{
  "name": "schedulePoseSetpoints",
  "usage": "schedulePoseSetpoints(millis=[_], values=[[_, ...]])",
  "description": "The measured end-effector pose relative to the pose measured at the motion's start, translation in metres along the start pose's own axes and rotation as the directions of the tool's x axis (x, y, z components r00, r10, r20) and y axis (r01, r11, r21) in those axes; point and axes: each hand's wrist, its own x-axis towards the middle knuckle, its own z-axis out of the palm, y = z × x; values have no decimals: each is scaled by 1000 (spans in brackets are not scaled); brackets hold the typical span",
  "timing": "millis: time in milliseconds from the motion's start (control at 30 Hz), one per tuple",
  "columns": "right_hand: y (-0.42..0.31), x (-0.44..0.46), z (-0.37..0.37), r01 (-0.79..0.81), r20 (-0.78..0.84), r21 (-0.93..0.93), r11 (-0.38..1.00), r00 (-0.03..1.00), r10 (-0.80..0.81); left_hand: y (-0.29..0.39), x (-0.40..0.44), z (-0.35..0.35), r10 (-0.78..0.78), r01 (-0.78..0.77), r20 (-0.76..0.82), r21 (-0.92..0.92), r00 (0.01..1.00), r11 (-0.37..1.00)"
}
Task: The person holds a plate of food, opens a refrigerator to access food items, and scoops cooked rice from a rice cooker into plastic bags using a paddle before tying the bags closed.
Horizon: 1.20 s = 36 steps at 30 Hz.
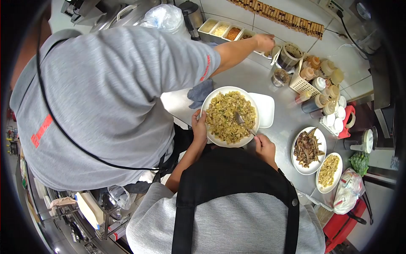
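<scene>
My left hand [199, 125] grips the left edge of a round white plate [230, 89] at the front of the metal counter. Fried rice [222, 120] with green bits covers most of this plate. My right hand [265, 148], at the plate's lower right, is closed around the handle of a metal spoon [240, 119], whose bowl rests in the rice. Partly hidden behind the plate's right side is a white rectangular dish [264, 111]. A blue-grey cloth [200, 93] lies by the plate's upper left.
At left, a co-worker in grey reaches a hand [264, 42] toward the seasoning containers [232, 33]. A basket [301, 84] with several sauce bottles stands at the back right. An oval plate of browned food [308, 148] and a plate of rice [328, 171] lie nearer.
</scene>
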Motion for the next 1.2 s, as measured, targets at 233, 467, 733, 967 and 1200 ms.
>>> schedulePoseSetpoints(millis=[233,467,733,967,1200], values=[[1,6,0,110,27,-227,968,994,-106,11,-10,5,-21,22,-28,51,999,998],[1,15,-1,170,23,-342,924,985,-172,8,-9,4,20,-10,-110,87,994,996],[5,22,4,140,18,-401,906,989,-145,16,-13,7,62,-48,-144,100,988,994],[8,24,2,131,-14,-440,888,988,-153,27,-17,12,20,-4,-128,127,992,992],[16,21,1,121,-26,-477,870,988,-151,24,-13,12,25,-4,-112,182,993,983]])
